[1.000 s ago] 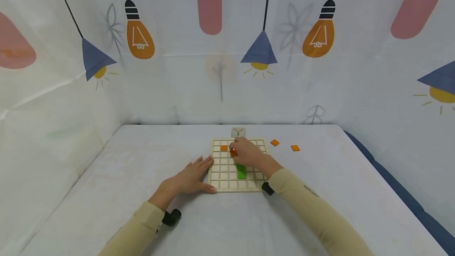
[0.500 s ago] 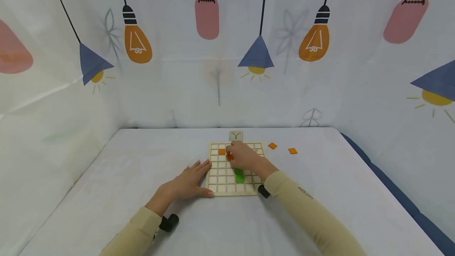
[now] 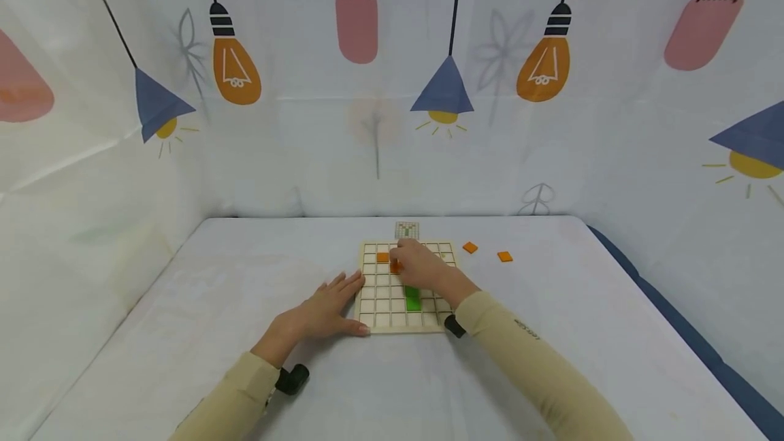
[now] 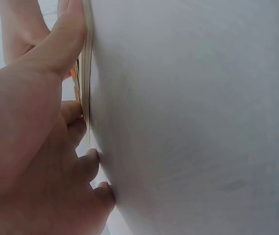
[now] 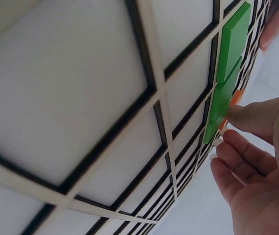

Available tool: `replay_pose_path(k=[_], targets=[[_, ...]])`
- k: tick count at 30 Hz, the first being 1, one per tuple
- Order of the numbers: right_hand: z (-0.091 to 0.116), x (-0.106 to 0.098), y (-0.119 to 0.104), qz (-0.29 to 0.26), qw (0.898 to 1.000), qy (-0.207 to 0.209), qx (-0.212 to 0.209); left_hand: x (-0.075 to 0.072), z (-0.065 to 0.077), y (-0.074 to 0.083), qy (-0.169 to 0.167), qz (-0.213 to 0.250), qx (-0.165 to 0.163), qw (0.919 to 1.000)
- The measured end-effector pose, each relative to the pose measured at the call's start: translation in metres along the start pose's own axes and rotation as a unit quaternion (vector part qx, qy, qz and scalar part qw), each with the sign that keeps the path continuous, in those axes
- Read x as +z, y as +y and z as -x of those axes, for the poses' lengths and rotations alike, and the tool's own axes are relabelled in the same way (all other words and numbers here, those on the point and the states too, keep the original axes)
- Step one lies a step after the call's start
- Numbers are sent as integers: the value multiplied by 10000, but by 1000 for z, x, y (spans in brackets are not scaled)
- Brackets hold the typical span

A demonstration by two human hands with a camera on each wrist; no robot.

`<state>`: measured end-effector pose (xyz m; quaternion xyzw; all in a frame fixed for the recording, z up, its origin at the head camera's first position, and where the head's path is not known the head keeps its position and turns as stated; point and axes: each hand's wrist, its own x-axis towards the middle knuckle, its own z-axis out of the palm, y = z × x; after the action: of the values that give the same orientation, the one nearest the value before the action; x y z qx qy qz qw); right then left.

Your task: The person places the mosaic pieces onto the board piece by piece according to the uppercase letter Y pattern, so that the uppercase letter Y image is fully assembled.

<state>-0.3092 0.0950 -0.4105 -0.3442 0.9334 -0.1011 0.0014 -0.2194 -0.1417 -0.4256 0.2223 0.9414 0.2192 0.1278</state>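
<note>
A wooden grid board [image 3: 375, 322] lies on the table. My left hand [image 3: 324, 308] rests at its left side, fingers spread along the edge and thumb by the front left corner. In the left wrist view its fingertips [image 4: 91, 164] reach down beside the board's side. My right hand [image 3: 422, 267] is over the upper middle of the board, pinching an orange tile [image 3: 395, 269] at a cell. Another orange tile [image 3: 382, 257] sits in a cell up and to the left. Green tiles [image 5: 233, 41] stand in a column, partly hidden under the right hand in the head view.
Two loose orange tiles, one nearer [image 3: 469, 248] and one farther right [image 3: 505, 256], lie on the table right of the board. A small pattern card [image 3: 407, 230] lies behind the board. A printed curtain [image 3: 294, 148] hangs behind the table.
The head view has shifted slightly. Both hands keep their places at the board, and the right fingers stay at the same orange tile.
</note>
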Motion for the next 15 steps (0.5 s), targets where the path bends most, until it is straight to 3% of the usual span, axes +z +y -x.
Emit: replay_pose_path(k=[15], targets=[[0, -1, -1, 69, 9998, 152, -98, -6, 2, 6, 0, 52, 23, 10000]])
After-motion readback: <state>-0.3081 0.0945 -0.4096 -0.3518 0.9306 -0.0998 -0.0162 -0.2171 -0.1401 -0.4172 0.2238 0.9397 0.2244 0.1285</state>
